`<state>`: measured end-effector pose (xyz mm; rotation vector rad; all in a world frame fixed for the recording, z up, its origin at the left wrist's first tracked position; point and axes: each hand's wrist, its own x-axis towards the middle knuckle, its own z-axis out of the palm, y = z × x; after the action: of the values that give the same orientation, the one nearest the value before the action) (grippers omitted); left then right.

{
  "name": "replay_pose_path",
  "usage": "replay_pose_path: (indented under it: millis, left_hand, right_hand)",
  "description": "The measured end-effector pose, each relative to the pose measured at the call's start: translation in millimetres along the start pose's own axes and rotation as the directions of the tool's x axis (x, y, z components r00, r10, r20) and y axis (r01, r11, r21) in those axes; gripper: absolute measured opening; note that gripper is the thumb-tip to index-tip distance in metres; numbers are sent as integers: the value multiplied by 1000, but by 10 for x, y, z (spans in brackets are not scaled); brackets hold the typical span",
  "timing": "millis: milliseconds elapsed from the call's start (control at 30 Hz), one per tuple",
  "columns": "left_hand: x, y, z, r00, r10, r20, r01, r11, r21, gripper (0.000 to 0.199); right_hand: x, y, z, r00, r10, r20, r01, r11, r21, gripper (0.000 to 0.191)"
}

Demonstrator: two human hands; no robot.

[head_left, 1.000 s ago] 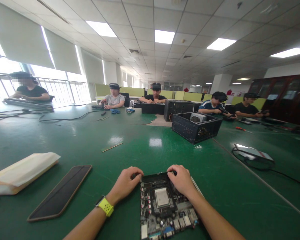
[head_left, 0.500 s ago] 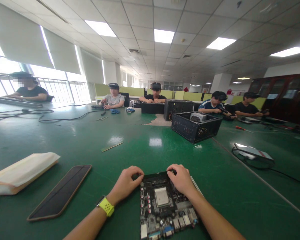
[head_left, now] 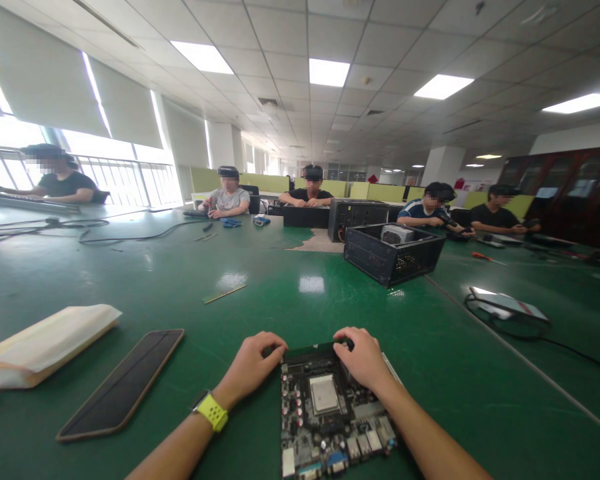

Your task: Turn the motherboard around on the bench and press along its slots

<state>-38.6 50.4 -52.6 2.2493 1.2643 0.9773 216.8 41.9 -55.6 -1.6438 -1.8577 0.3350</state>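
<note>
A motherboard lies on the green table in front of me, its rear ports facing my body. A pale square processor sits in its socket. Along the far edge runs a thin dark strip, by its shape a memory module. My left hand, with a yellow-green watch band at the wrist, pinches the module's left end. My right hand is closed at its right end, thumb and forefinger together over the board's far side. The fingertips partly hide both ends.
At left lie a phone and a padded envelope. A thin yellowish strip lies ahead. Farther off stands an open black computer case. A cabled device and a screwdriver are at right. Several people sit around the table.
My left hand has shifted very slightly at the module's end. The board and my right hand look almost unchanged.
</note>
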Motion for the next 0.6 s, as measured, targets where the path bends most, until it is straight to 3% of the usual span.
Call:
replay_pose_path:
  millis: [133,267,367,500,567,600]
  left_hand:
    - [-5,14,3,1000,2,5,-2,1000,-1,18]
    - [-11,16,22,1000,0,11,0,1000,5,11]
    - [-12,35,32,1000,-12,14,12,1000,27,9]
    - [-9,72,37,999,-28,27,27,998,61,9]
    - [-7,75,39,999,-33,26,31,997,70,10]
    - [-6,72,40,999,-34,25,32,997,72,10]
  right_hand:
    - [-67,-230,-158,997,-69,-38,71,997,32,14]
    - [-332,-658,-234,962,-250,107,243,967,72,13]
    - [-556,-856,-91,883,-380,274,383,923,47,27]
    - [-694,-825,271,722,-474,504,560,828,-22,51]
    - [-706,-770,390,665,-506,549,612,791,-12,50]
    - [-704,-750,409,664,-522,536,615,788,5,49]
